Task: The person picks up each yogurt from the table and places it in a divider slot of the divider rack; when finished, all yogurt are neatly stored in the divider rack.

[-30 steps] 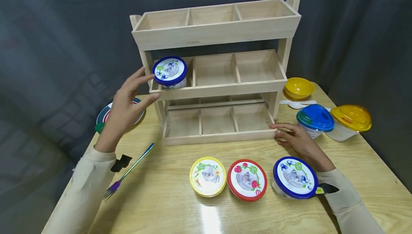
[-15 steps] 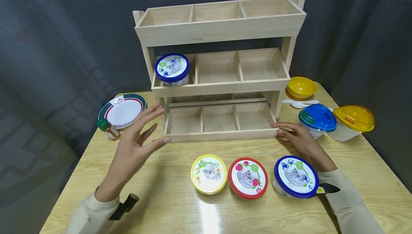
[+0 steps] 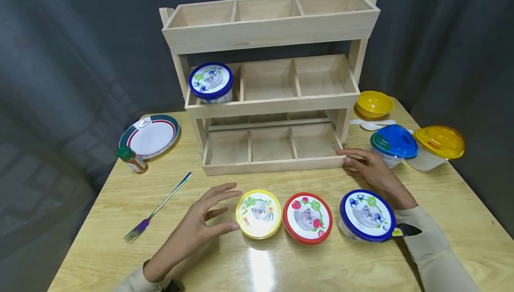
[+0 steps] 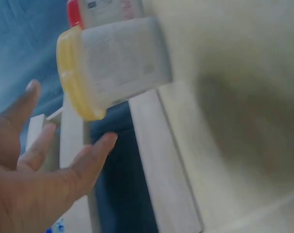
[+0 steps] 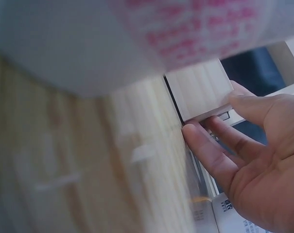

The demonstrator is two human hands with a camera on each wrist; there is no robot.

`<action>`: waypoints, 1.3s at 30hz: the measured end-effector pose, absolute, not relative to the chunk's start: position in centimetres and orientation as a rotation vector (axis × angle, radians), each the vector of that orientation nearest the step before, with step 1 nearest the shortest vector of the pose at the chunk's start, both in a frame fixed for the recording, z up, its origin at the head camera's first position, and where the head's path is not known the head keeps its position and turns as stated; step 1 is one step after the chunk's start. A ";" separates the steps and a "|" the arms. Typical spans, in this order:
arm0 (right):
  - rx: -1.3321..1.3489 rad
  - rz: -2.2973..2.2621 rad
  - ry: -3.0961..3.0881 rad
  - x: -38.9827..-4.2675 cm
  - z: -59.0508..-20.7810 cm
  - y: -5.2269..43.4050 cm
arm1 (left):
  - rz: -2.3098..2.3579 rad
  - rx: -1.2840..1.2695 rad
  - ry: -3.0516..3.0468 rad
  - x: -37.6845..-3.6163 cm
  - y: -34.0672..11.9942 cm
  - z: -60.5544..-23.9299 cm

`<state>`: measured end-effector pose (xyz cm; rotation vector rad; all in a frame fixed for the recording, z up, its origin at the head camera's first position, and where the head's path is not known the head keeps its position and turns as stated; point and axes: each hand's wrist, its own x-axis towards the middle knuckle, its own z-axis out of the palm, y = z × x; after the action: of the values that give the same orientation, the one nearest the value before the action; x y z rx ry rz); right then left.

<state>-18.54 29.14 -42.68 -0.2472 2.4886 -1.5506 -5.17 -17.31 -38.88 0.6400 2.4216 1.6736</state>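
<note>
My left hand (image 3: pixel 196 225) is just left of the yellow-lidded tub (image 3: pixel 259 214), thumb and fingers spread towards it. In the left wrist view a gap shows between the fingertips and the yellow-lidded tub (image 4: pixel 122 60). My right hand (image 3: pixel 371 171) holds the lower right corner of the three-tier wooden rack (image 3: pixel 273 165); the right wrist view shows thumb and fingers about that wooden corner (image 5: pixel 200 92). A red-lidded tub (image 3: pixel 307 219) and a blue-lidded tub (image 3: pixel 367 215) stand to the right of the yellow one. Another blue-lidded tub (image 3: pixel 211 82) sits in the middle tier's left compartment.
On the left lie a plate (image 3: pixel 150 136), a green-capped spice jar (image 3: pixel 132 160) and a fork (image 3: pixel 158 207). To the right are a yellow bowl (image 3: pixel 374 104), white spoons (image 3: pixel 371 125), a blue-lidded container (image 3: pixel 394 143) and a yellow-lidded container (image 3: pixel 438 143). Dark curtain hangs behind the rack.
My left hand has moved from beside the blue-lidded tub on the middle tier down and right to the yellow-lidded tub. The right hand stays at the rack's corner.
</note>
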 end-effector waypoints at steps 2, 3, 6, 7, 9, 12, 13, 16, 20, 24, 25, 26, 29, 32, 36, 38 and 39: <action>-0.250 -1.558 2.488 -18.7 -42.6 29.1 | 1.653 0.670 2.374 -5.2 -17.1 -39.4; -0.253 -1.563 2.486 -18.7 -42.5 29.1 | 1.648 0.686 2.352 -5.2 -17.0 -39.7; -0.268 -1.573 2.484 -18.8 -42.5 29.1 | 1.623 0.731 2.305 -5.3 -16.5 -40.2; -0.273 -1.578 2.484 -18.8 -42.5 29.1 | 1.617 0.743 2.292 -5.3 -16.3 -40.4; -0.272 -1.583 2.483 -18.7 -42.6 29.1 | 1.604 0.753 2.272 -5.5 -15.9 -40.7; -0.260 -1.587 2.473 -18.7 -42.9 29.0 | 1.601 0.761 2.241 -5.8 -15.3 -41.0; -0.252 -1.586 2.469 -18.7 -42.9 29.0 | 1.611 0.758 2.223 -5.9 -15.2 -41.1; -0.248 -1.585 2.465 -18.8 -43.0 28.9 | 1.606 0.742 2.220 -6.0 -15.2 -41.3; -0.267 -1.578 2.492 -18.9 -42.8 28.9 | 1.619 0.727 2.200 -6.2 -15.2 -41.4; -0.261 -1.575 2.498 -18.9 -42.5 28.9 | 1.653 0.745 2.176 -6.4 -15.2 -41.4; -0.256 -1.577 2.493 -18.8 -42.5 28.9 | 1.650 0.753 2.183 -6.4 -15.2 -41.4; -0.251 -1.575 2.494 -18.8 -42.6 28.9 | 1.658 0.749 2.175 -6.4 -15.2 -41.4; -0.247 -1.575 2.493 -18.5 -42.7 29.0 | 1.667 0.738 2.153 -6.2 -15.2 -41.2; -0.264 -1.572 2.513 -18.4 -42.8 29.0 | 1.672 0.728 2.138 -6.0 -15.2 -40.8; -0.269 -1.587 2.517 -18.4 -42.9 28.9 | 1.590 0.802 2.252 -6.0 -15.1 -39.4; -0.257 -1.590 2.521 -18.4 -42.9 28.8 | 1.530 0.857 2.328 -6.2 -15.1 -38.5; -0.252 -1.593 2.521 -18.4 -42.9 28.8 | 1.504 0.888 2.362 -6.3 -15.1 -38.0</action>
<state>-18.38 28.80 -42.94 -0.2525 2.5215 -1.5930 -6.31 -15.08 -37.99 0.8884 2.3625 1.5040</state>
